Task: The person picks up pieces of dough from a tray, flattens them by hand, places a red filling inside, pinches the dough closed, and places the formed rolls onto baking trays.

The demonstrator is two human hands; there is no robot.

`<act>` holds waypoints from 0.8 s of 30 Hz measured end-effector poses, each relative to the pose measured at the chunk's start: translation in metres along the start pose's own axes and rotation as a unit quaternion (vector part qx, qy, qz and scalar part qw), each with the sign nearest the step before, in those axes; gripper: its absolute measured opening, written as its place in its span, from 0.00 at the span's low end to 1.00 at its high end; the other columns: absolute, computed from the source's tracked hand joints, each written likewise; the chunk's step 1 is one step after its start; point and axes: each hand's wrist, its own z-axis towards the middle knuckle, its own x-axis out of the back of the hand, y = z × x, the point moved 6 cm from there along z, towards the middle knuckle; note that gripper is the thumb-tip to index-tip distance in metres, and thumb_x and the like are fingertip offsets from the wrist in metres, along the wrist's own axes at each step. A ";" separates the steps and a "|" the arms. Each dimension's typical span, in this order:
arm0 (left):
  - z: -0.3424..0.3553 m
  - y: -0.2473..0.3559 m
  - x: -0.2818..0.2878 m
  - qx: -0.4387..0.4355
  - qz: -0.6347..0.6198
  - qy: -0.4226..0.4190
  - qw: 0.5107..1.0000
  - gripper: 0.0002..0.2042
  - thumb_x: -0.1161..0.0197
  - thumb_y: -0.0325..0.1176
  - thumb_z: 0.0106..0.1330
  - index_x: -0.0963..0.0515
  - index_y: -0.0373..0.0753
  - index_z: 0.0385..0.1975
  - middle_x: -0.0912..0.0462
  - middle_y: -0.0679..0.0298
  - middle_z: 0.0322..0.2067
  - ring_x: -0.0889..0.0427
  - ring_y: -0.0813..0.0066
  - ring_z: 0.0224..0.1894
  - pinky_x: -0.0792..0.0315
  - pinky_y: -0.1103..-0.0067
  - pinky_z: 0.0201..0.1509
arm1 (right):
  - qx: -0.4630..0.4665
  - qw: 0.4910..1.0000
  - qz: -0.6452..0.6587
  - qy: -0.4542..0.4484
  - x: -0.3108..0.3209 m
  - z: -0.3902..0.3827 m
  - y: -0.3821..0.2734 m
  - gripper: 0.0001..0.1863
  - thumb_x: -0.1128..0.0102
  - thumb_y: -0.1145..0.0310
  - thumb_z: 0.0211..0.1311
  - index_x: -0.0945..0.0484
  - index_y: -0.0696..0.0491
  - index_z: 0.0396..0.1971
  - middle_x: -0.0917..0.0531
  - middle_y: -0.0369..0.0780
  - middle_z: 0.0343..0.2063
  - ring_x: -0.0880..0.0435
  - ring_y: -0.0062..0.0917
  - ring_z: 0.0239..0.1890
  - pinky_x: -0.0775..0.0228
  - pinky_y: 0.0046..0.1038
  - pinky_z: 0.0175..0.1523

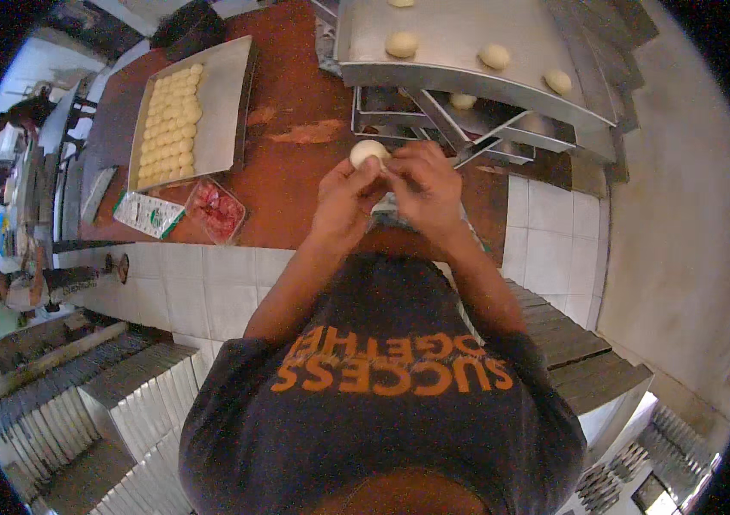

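Note:
A round, pale dough ball (369, 153) sits in the fingers of my left hand (341, 193), with the thumb pressed against its near side. From the right, my right hand (427, 184) meets it, its fingers bent and pinched together at the ball's edge. The right fingertips partly cover that edge, so what they do there is hidden. Both hands are raised over the near edge of a reddish-brown table (283, 184).
On the left is a metal tray (226, 99) with close rows of dough balls (172, 129). Nearer lie a clear box of red filling (215, 211) and a white-green packet (150, 215). Stacked trays (459, 73) at far right carry spaced dough balls (494, 57). People (26, 116) stand far left.

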 end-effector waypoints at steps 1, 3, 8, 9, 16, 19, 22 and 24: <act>0.000 0.001 -0.004 -0.006 -0.039 0.006 0.999 0.13 0.43 0.31 0.59 0.32 0.36 0.43 0.26 0.65 0.37 0.27 0.75 0.41 0.31 0.78 0.45 | 0.032 0.999 -0.028 0.018 -0.001 0.002 -0.005 0.09 0.42 0.77 0.37 0.27 0.56 0.24 0.25 0.43 0.32 0.28 0.39 0.38 0.34 0.35 0.43; 0.001 -0.001 -0.005 -0.010 -0.083 0.027 0.996 0.13 0.42 0.30 0.58 0.31 0.37 0.42 0.25 0.66 0.36 0.27 0.76 0.39 0.30 0.78 0.43 | 0.097 0.990 -0.083 0.053 -0.003 0.007 -0.016 0.09 0.42 0.76 0.37 0.27 0.56 0.24 0.24 0.42 0.31 0.27 0.39 0.36 0.33 0.35 0.41; 0.004 -0.001 -0.008 -0.090 -0.021 0.051 0.994 0.16 0.39 0.26 0.54 0.31 0.36 0.43 0.25 0.65 0.37 0.25 0.76 0.37 0.29 0.81 0.42 | 0.040 0.996 -0.038 0.066 0.003 -0.001 0.004 0.10 0.39 0.77 0.37 0.25 0.56 0.25 0.23 0.41 0.30 0.25 0.36 0.36 0.32 0.32 0.42; 0.003 0.003 -0.008 -0.103 0.072 0.058 0.990 0.16 0.39 0.25 0.53 0.31 0.36 0.43 0.25 0.64 0.38 0.24 0.76 0.37 0.29 0.81 0.42 | 0.022 0.998 -0.010 0.063 0.009 0.000 0.002 0.10 0.39 0.78 0.37 0.25 0.56 0.26 0.23 0.41 0.30 0.25 0.34 0.35 0.32 0.31 0.42; -0.020 0.043 -0.031 -0.258 0.508 -0.047 0.820 0.20 0.36 0.23 0.47 0.30 0.36 0.43 0.23 0.61 0.36 0.22 0.72 0.37 0.27 0.80 0.42 | -0.025 0.998 0.047 0.023 0.053 0.011 -0.032 0.10 0.39 0.77 0.43 0.24 0.58 0.29 0.22 0.41 0.32 0.24 0.28 0.37 0.33 0.25 0.44; -0.039 0.060 -0.078 -0.373 0.598 -0.104 0.702 0.19 0.34 0.25 0.44 0.26 0.37 0.39 0.23 0.60 0.33 0.22 0.67 0.34 0.27 0.79 0.37 | -0.134 0.975 0.162 0.076 0.046 0.006 -0.010 0.07 0.44 0.75 0.50 0.25 0.58 0.31 0.22 0.42 0.34 0.23 0.29 0.38 0.32 0.26 0.44; -0.047 0.066 -0.086 -0.501 0.595 -0.152 0.609 0.15 0.33 0.28 0.41 0.23 0.39 0.33 0.24 0.61 0.28 0.24 0.64 0.31 0.28 0.77 0.33 | -0.237 0.892 0.371 0.105 0.033 -0.007 0.007 0.09 0.53 0.76 0.57 0.26 0.59 0.36 0.23 0.41 0.37 0.23 0.28 0.38 0.30 0.26 0.44; -0.050 0.067 -0.088 -0.554 0.593 -0.159 0.563 0.13 0.32 0.29 0.41 0.22 0.40 0.29 0.26 0.62 0.26 0.25 0.65 0.29 0.29 0.76 0.31 | -0.308 0.813 0.483 0.102 0.026 -0.012 0.013 0.09 0.54 0.75 0.58 0.27 0.60 0.37 0.23 0.42 0.38 0.23 0.29 0.39 0.29 0.27 0.45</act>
